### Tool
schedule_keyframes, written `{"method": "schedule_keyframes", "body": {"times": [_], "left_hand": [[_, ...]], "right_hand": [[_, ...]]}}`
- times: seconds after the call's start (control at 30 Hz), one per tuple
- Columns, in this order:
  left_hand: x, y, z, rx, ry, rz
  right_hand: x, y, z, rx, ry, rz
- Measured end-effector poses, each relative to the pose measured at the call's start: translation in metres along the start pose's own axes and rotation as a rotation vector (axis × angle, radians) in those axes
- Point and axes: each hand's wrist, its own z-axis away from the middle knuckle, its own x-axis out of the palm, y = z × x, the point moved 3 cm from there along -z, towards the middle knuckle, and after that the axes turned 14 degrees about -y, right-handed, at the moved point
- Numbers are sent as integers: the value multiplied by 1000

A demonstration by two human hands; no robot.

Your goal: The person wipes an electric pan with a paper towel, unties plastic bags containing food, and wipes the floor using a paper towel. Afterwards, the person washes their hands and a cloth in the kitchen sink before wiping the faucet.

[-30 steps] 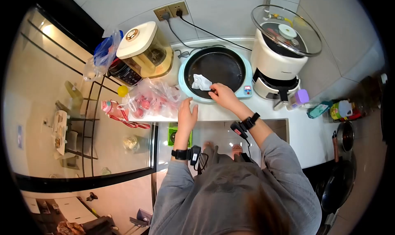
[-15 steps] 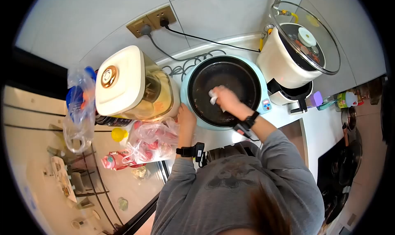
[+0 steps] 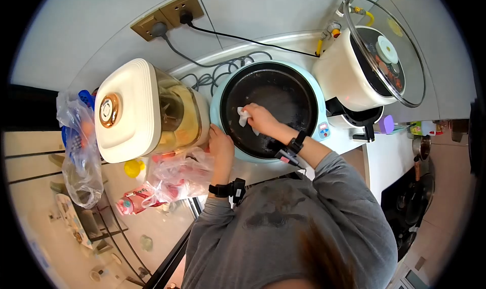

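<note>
A light-blue electric frying pan [image 3: 276,89] with a dark round cooking surface stands in front of me on the counter. My right hand [image 3: 262,120] is inside it, closed on a crumpled white tissue [image 3: 243,116] that touches the pan's surface left of centre. At the pan's lower left rim, my left hand [image 3: 221,146] grips the edge, its fingers along the outer side. Small light specks show on the dark surface. A control panel [image 3: 324,130] sits on the pan's right side.
Left of the pan stands a cream-lidded clear container [image 3: 132,111], with plastic bags [image 3: 179,175] and a pink bottle [image 3: 132,202] nearby. A white air fryer [image 3: 336,79] with a glass lid [image 3: 420,71] on top stands right. Cords [image 3: 217,73] lie behind the pan.
My right hand has moved left across the pan with the tissue. My left hand stays at the rim. The whole view has shifted slightly.
</note>
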Motion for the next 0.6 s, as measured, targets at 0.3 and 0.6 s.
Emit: {"method": "schedule_keyframes", "body": {"times": [0.3,0.6], "left_hand": [[-1,-3,-2,-37,-56,-12],[9,-9,-7,-41,-2,-81]], "right_hand": [[-98,64,-20,384,344,437],[-8,0,-66,-77,150,220]]}}
